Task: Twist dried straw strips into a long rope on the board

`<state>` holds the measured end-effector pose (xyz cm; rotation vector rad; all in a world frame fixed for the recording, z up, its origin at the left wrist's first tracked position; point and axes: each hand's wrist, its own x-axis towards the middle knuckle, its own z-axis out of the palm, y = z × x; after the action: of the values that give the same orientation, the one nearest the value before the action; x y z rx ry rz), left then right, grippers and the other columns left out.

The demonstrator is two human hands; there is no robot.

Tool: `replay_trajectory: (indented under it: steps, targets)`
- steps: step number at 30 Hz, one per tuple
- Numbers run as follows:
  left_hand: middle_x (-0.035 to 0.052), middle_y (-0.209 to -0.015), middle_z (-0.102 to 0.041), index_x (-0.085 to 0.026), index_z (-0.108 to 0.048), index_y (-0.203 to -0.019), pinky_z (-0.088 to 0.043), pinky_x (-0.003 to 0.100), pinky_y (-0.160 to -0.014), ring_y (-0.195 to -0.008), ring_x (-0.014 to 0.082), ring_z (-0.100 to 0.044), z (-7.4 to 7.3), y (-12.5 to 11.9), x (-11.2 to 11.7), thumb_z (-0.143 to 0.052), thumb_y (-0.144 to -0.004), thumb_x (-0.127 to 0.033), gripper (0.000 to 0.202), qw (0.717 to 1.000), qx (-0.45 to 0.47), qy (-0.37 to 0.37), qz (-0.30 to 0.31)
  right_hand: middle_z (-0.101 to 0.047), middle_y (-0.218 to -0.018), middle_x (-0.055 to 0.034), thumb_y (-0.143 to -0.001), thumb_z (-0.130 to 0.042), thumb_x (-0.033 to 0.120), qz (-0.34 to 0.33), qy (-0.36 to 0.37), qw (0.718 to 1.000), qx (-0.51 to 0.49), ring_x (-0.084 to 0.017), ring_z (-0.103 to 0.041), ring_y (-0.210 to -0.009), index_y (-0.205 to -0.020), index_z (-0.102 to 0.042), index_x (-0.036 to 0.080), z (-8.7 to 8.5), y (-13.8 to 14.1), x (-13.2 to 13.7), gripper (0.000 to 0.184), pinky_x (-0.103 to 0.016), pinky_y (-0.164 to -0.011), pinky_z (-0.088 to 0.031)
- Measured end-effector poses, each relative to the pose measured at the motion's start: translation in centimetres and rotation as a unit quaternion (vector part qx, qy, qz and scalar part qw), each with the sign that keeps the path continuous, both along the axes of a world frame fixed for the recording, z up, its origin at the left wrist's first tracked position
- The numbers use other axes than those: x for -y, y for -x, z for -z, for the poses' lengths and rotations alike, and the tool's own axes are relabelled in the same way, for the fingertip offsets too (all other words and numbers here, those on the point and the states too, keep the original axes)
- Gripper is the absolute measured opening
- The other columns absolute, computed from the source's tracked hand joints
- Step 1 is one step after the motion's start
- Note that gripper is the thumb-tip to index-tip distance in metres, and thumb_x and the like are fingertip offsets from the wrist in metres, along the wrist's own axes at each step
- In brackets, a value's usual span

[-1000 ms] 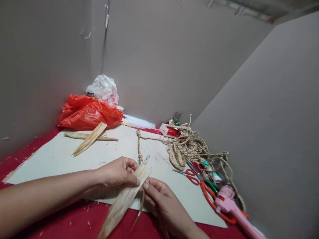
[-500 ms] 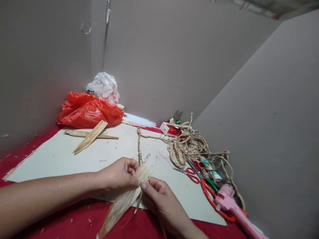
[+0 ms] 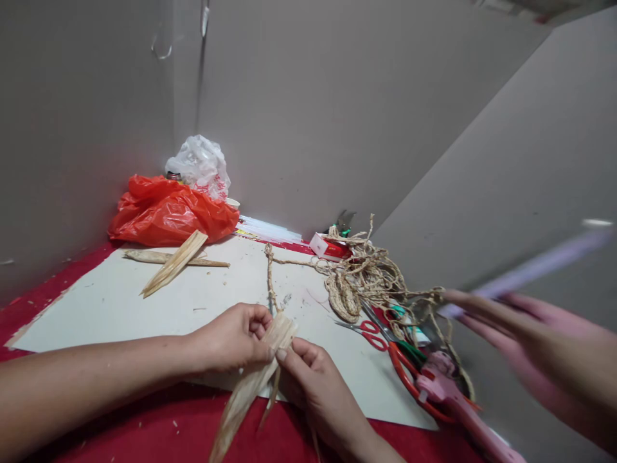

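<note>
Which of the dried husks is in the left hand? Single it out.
The long husk gripped by the left hand, with the right hand at its edge. The broad piece and the slim one, crossed on the white sheet, are untouched.

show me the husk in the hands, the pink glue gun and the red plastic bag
husk [image 3: 245, 393]: head view, on its loose lower part
pink glue gun [image 3: 465, 415]: head view, on its handle
red plastic bag [image 3: 171, 213]: head view, on its crumpled front

Tan husk [image 3: 248, 395]; orange-red bag [image 3: 173, 213]
</note>
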<state>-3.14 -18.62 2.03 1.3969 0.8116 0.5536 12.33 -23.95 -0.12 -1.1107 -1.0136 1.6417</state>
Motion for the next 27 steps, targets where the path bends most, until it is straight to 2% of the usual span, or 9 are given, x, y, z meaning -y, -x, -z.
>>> replay_trajectory:
  steps: [2, 4, 6, 9, 13, 17, 22, 27]
  targets:
    - [-0.0051, -0.063, -0.048, -0.016, -0.05, -0.074, -0.033, 0.02, -0.054, -0.057, 0.0078, -0.041, 0.2, 0.0, -0.1, -0.061, -0.057, -0.016, 0.02, 1.0, 0.005, -0.002, -0.001, -0.037, -0.042, 0.0083, -0.068, -0.072, 0.041, 0.009, 0.007, 1.0, 0.007, -0.004, -0.023, -0.037, -0.082, -0.067, 0.012, 0.1, 0.0, 0.0, 0.032, -0.016, -0.039, -0.025]
    - [-0.0051, -0.063, -0.048, -0.015, -0.05, -0.074, -0.033, 0.02, -0.055, -0.057, 0.0076, -0.041, 0.5, 0.0, -0.1, -0.062, -0.058, -0.016, 0.02, 1.0, 0.011, -0.001, -0.003, -0.034, -0.041, 0.0091, -0.069, -0.072, 0.041, 0.013, 0.009, 1.0, 0.016, -0.004, -0.018, -0.037, -0.079, -0.066, 0.012, 0.2, 0.0, 0.0, 0.031, -0.016, -0.038, -0.022]
    - [-0.005, -0.064, -0.049, -0.015, -0.05, -0.075, -0.034, 0.02, -0.056, -0.057, 0.0076, -0.042, 0.8, -0.1, -0.2, -0.062, -0.058, -0.016, 0.02, 1.0, 0.02, 0.007, -0.004, -0.038, -0.043, 0.0076, -0.07, -0.072, 0.039, 0.012, 0.001, 1.0, 0.018, -0.004, -0.023, -0.039, -0.078, -0.066, 0.012, 0.3, -0.1, 0.0, 0.03, -0.016, -0.04, -0.026]
    - [-0.0045, -0.064, -0.051, -0.015, -0.05, -0.076, -0.035, 0.021, -0.057, -0.057, 0.0078, -0.043, 1.1, -0.1, -0.1, -0.064, -0.058, -0.017, 0.022, 0.999, 0.035, 0.023, -0.009, -0.051, -0.052, 0.0028, -0.07, -0.072, 0.037, 0.0, -0.016, 1.0, 0.002, -0.007, -0.039, -0.045, -0.082, -0.067, 0.012, 0.2, 0.0, 0.0, 0.028, -0.018, -0.046, -0.034]
    - [-0.0039, -0.066, -0.052, -0.015, -0.051, -0.077, -0.036, 0.021, -0.058, -0.059, 0.0084, -0.046, 1.0, -0.3, 0.2, -0.066, -0.059, -0.019, 0.024, 0.998, 0.05, 0.021, -0.012, -0.061, -0.062, -0.0011, -0.071, -0.071, 0.034, -0.009, -0.024, 0.999, -0.019, -0.012, -0.052, -0.055, -0.089, -0.068, 0.013, 0.2, 0.0, 0.0, 0.028, -0.023, -0.057, -0.043]
    - [-0.0033, -0.069, -0.052, -0.015, -0.05, -0.077, -0.036, 0.021, -0.06, -0.063, 0.0094, -0.048, 0.5, -0.4, 0.5, -0.067, -0.06, -0.022, 0.025, 0.998, 0.063, -0.002, -0.03, -0.064, -0.067, -0.0017, -0.072, -0.071, 0.031, -0.002, -0.029, 0.999, -0.019, -0.013, -0.056, -0.059, -0.09, -0.068, 0.014, 0.3, 0.0, 0.0, 0.025, -0.026, -0.066, -0.045]
    - [-0.0038, -0.069, -0.053, -0.017, -0.048, -0.077, -0.037, 0.021, -0.061, -0.064, 0.0094, -0.049, -0.1, -0.5, 0.8, -0.067, -0.06, -0.021, 0.026, 0.996, 0.084, 0.014, -0.036, -0.066, -0.071, -0.0028, -0.074, -0.069, 0.033, 0.004, -0.034, 0.999, -0.014, -0.015, -0.059, -0.062, -0.093, -0.068, 0.014, 0.3, -0.1, 0.0, 0.026, -0.026, -0.067, -0.045]
    - [-0.0038, -0.069, -0.052, -0.016, -0.048, -0.077, -0.038, 0.021, -0.061, -0.064, 0.0086, -0.049, -2.1, -0.3, 1.5, -0.066, -0.06, -0.017, 0.024, 0.996, 0.085, 0.017, -0.026, -0.066, -0.069, -0.0033, -0.07, -0.072, 0.036, 0.015, -0.039, 0.999, 0.03, -0.016, -0.058, -0.065, -0.088, -0.069, 0.013, 0.7, -0.1, -0.3, 0.029, -0.025, -0.067, -0.045]
